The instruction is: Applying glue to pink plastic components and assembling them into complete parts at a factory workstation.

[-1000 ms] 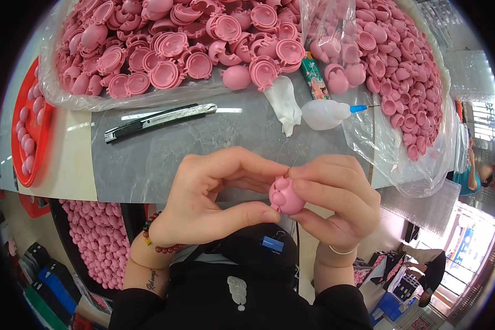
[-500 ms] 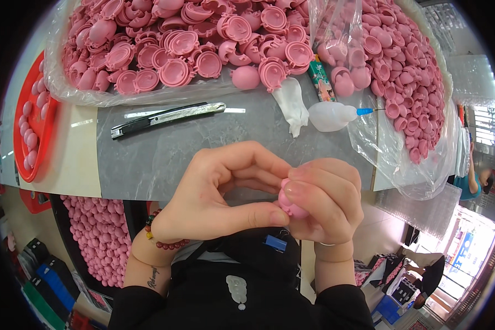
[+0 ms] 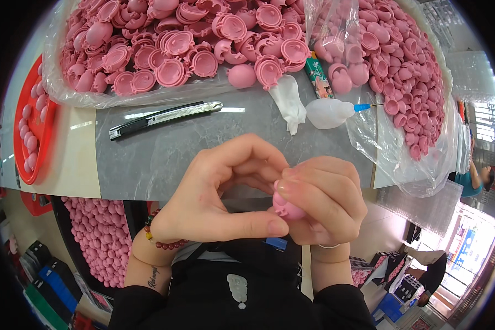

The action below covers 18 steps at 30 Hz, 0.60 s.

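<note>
My right hand [image 3: 330,198] is closed around a small round pink plastic piece [image 3: 287,209], with small tabs on its near left side. The thumb and bent fingers press on it, hiding most of its far side. My left hand [image 3: 220,192] curves beside it on the left, thumb and fingers wide apart. The left thumb tip lies just below the piece; the left fingertips reach up to the right hand and are partly hidden. Both hands are over the near edge of the grey table [image 3: 148,170].
Beyond lie a utility knife [image 3: 165,119], crumpled white tissue [image 3: 287,104], a green box [image 3: 318,77] and a white squeeze bottle [image 3: 329,114] with blue needle tip. Heaps of pink shells [image 3: 176,71] fill clear plastic bags. Left are a red tray [image 3: 34,170] and a bin of pink balls [image 3: 96,236].
My left thumb has come off the pink piece and sits lower. The right hand has turned the piece a little, showing more of its tabbed side. The view has shifted slightly.
</note>
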Tool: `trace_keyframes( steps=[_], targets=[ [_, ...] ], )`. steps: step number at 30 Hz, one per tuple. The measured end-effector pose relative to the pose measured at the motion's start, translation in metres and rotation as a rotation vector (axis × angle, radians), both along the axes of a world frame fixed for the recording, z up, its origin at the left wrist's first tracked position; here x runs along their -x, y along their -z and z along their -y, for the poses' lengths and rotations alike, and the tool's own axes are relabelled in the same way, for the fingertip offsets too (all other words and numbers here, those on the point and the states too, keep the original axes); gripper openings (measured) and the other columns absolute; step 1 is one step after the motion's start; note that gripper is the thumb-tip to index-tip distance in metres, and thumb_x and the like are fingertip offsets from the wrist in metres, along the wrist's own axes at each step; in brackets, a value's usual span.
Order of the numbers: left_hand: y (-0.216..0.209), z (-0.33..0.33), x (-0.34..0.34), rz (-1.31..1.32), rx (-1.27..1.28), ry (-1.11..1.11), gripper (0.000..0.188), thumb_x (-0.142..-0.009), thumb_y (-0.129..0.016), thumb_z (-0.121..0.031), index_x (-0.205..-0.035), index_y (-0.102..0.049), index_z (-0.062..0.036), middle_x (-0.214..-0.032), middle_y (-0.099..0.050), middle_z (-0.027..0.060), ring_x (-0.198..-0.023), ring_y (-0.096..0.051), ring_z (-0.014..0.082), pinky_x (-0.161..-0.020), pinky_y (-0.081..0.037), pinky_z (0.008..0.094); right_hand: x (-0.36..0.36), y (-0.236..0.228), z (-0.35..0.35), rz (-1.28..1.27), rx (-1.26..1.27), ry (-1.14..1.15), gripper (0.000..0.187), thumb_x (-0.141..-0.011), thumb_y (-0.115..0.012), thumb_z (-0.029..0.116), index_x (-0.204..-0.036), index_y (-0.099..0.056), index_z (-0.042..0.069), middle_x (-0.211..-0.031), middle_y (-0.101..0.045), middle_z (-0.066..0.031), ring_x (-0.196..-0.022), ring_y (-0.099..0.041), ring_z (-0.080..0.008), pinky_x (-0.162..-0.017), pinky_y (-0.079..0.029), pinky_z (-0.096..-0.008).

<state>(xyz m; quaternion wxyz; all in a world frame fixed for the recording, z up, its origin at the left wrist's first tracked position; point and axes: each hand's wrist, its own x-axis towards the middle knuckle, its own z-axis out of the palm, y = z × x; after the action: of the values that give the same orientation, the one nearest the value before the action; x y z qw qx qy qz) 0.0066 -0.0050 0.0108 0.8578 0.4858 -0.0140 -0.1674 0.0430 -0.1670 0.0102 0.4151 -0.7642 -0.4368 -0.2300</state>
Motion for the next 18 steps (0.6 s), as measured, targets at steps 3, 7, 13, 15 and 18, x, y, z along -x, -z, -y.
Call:
trace_keyframes(
  steps=[3, 7, 13, 15, 18],
  targets=[
    [-0.002, 0.000, 0.000, -0.031, -0.013, -0.021, 0.055, -0.058, -0.077, -0.015, -0.101, -0.049, 0.0028, -0.086, -0.060, 0.0060, -0.084, -0.057, 0.0126, -0.076, -0.041, 0.0228, -0.004, -0.002, 0.000, 0.044, 0.053, -0.034, 0.023, -0.065, -0.071, 0.019, -0.082, -0.063, 0.006, -0.077, -0.058, -0.0050, -0.068, -0.054, -0.0206, -0.055, -0.045, -0.0283],
    [0.005, -0.008, 0.006, 0.053, 0.219, 0.065, 0.033, -0.080, -0.056, -0.005, -0.109, -0.045, 0.0034, -0.089, -0.060, 0.0089, -0.085, -0.055, 0.0111, -0.076, -0.042, 0.0237, -0.007, -0.002, -0.006, -0.095, -0.113, -0.046, 0.032, -0.063, -0.074, 0.028, -0.084, -0.063, 0.007, -0.078, -0.059, -0.0039, -0.070, -0.051, -0.0193, -0.056, -0.043, -0.0275],
    [0.013, -0.014, 0.004, 0.188, 0.174, 0.203, 0.027, -0.087, -0.046, -0.009, -0.110, -0.048, 0.0059, -0.092, -0.060, 0.0098, -0.086, -0.054, 0.0108, -0.075, -0.042, 0.0240, -0.007, -0.003, -0.005, -0.106, -0.013, -0.104, 0.042, -0.065, -0.069, 0.044, -0.085, -0.063, 0.007, -0.077, -0.059, -0.0036, -0.070, -0.048, -0.0185, -0.059, -0.039, -0.0263],
    [0.013, -0.011, 0.005, 0.232, 0.126, 0.182, 0.028, -0.087, -0.046, -0.009, -0.110, -0.048, 0.0066, -0.094, -0.060, 0.0101, -0.087, -0.054, 0.0113, -0.075, -0.042, 0.0243, -0.009, -0.003, -0.005, -0.111, -0.038, -0.125, 0.048, -0.067, -0.063, 0.051, -0.083, -0.063, 0.006, -0.077, -0.060, -0.0043, -0.070, -0.048, -0.0187, -0.059, -0.040, -0.0265],
    [0.013, -0.010, 0.005, 0.228, 0.100, 0.137, 0.029, -0.088, -0.045, -0.009, -0.111, -0.048, 0.0065, -0.096, -0.060, 0.0104, -0.088, -0.054, 0.0128, -0.076, -0.042, 0.0255, -0.010, 0.000, -0.006, -0.123, -0.038, -0.120, 0.053, -0.068, -0.058, 0.056, -0.083, -0.063, 0.006, -0.076, -0.060, -0.0047, -0.070, -0.048, -0.0191, -0.060, -0.040, -0.0265]
  ],
)
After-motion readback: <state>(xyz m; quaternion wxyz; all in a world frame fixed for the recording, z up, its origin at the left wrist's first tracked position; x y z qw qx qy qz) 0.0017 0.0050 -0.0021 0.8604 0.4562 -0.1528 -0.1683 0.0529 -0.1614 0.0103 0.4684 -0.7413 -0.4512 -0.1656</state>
